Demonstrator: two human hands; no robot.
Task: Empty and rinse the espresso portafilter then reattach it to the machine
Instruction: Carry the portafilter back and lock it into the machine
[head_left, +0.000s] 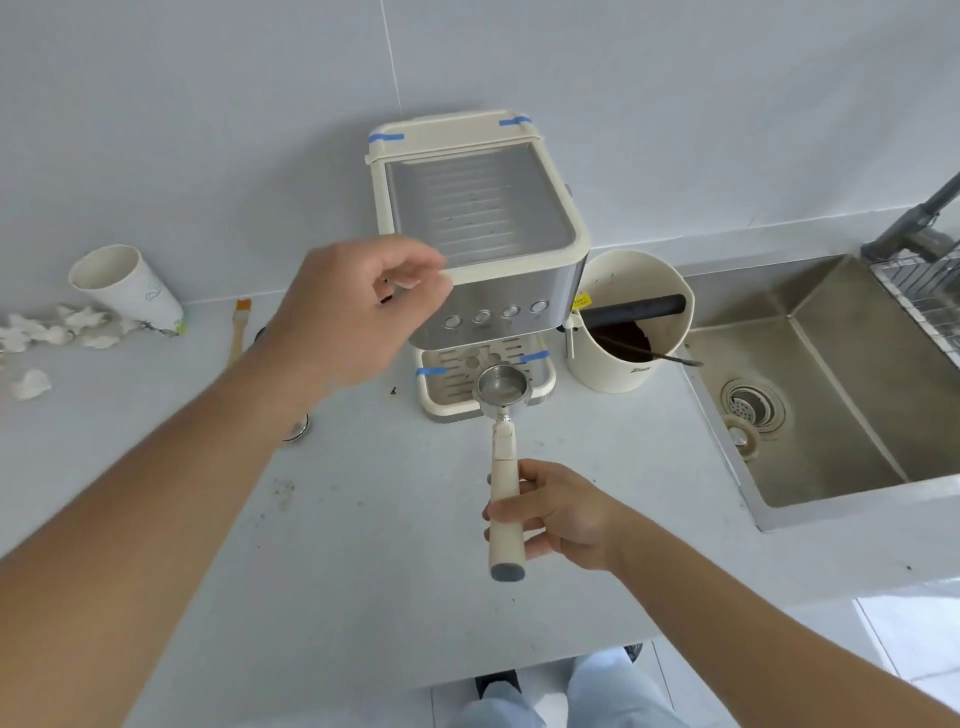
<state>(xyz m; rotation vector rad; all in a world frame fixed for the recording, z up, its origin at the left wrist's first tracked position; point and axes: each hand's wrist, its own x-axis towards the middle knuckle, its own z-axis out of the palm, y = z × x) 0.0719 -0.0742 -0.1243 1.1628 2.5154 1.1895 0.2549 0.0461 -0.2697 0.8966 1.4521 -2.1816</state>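
My right hand (558, 512) grips the cream handle of the portafilter (503, 387). Its steel basket looks empty and shiny and points away from me, hovering over the front of the drip tray (540, 382). The cream and steel espresso machine (480, 218) stands against the wall behind it. My left hand (358, 312) is raised in the air at the machine's front left corner, fingers loosely curled, holding nothing that I can see. Whether it touches the machine I cannot tell.
A cream knock box (631, 322) with dark grounds stands right of the machine. The steel sink (831, 395) with drain and faucet (914, 228) lies at the right. A paper cup (127, 283), crumpled tissues (62, 327) and a brush (240, 327) lie at the left.
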